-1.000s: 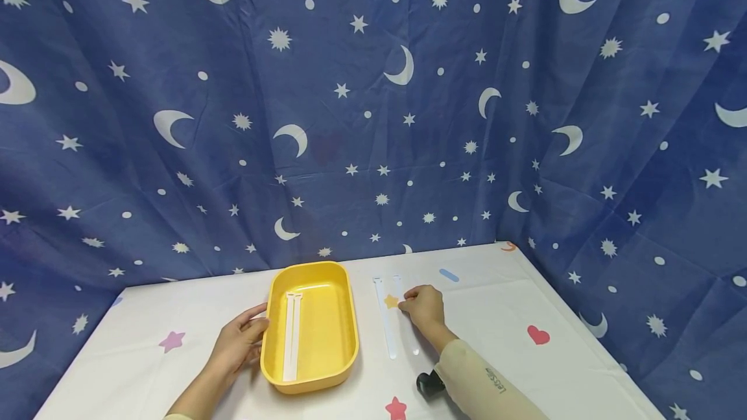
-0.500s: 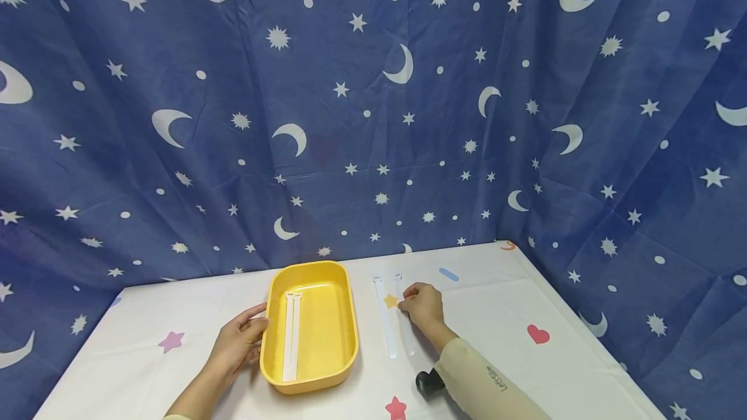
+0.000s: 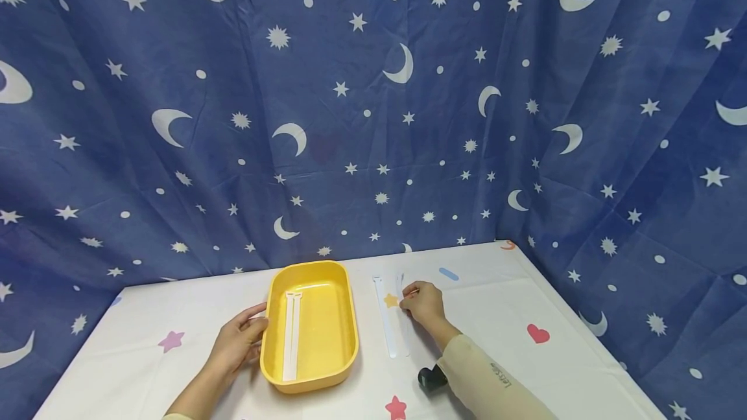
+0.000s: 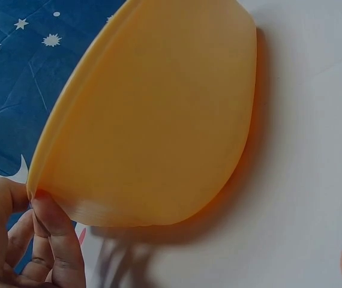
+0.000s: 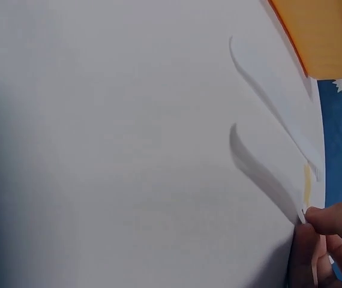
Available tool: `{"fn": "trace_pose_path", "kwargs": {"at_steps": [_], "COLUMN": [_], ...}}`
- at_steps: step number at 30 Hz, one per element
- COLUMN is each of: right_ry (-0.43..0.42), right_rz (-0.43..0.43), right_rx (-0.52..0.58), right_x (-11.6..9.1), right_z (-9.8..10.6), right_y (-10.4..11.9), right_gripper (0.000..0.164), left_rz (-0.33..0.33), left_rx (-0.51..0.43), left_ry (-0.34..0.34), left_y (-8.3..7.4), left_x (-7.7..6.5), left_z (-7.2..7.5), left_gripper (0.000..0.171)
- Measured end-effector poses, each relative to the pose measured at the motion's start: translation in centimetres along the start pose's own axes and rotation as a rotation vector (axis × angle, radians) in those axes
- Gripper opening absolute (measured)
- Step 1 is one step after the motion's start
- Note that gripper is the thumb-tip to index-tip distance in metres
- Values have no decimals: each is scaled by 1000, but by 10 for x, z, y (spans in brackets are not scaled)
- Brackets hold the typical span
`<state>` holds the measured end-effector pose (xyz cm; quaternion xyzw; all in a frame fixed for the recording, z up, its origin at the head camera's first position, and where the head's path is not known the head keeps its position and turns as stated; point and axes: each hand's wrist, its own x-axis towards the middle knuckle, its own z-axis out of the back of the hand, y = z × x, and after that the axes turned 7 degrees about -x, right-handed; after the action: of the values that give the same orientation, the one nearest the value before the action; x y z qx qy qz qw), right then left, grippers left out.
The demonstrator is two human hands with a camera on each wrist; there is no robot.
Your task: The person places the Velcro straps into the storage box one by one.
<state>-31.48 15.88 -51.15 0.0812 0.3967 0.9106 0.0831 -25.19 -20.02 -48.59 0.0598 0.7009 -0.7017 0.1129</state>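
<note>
My left hand (image 3: 236, 342) grips the left side of a yellow plastic tray (image 3: 327, 332); thumb and finger pinch its rim in the left wrist view. Inside the tray, two white flat straps with slotted heads (image 3: 290, 342) lie side by side along the left. A similar pale strap (image 3: 385, 323) lies on the cloth right of the tray. Further right, my right hand (image 3: 424, 306) pinches another strap (image 5: 267, 174) near its middle between thumb and finger. This strap stands on edge, its far end bent in a curve in the right wrist view.
The white tablecloth (image 3: 490, 297) carries printed shapes, among them a red heart (image 3: 538, 334) and a yellow star (image 3: 391, 301) by the right hand. A black round-ended object (image 3: 432, 378) sits beside the right sleeve. Blue star-and-moon curtains (image 3: 350, 115) hang behind and to the right.
The strap in my right hand has turned onto its edge, its near end swinging left towards the other strap. My left hand and the tray hold still.
</note>
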Motion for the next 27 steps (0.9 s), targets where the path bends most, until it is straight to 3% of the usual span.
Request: {"fn": "trace_pose_path", "kwargs": {"at_steps": [16,27], "right_ry": [23,148], "right_rz": [-7,-166], "right_rx": [53,310], "right_x": [0,-2], "right_z": [2,11], "right_y": [1,2], "right_gripper": [11,21], "left_rz": [-1,-8], "left_rx": [0,-7], "left_ry": [-3,-9], "left_y": [0,1], "left_x": [0,0], "left_z": [-1,0], "left_gripper": [53,52]}}
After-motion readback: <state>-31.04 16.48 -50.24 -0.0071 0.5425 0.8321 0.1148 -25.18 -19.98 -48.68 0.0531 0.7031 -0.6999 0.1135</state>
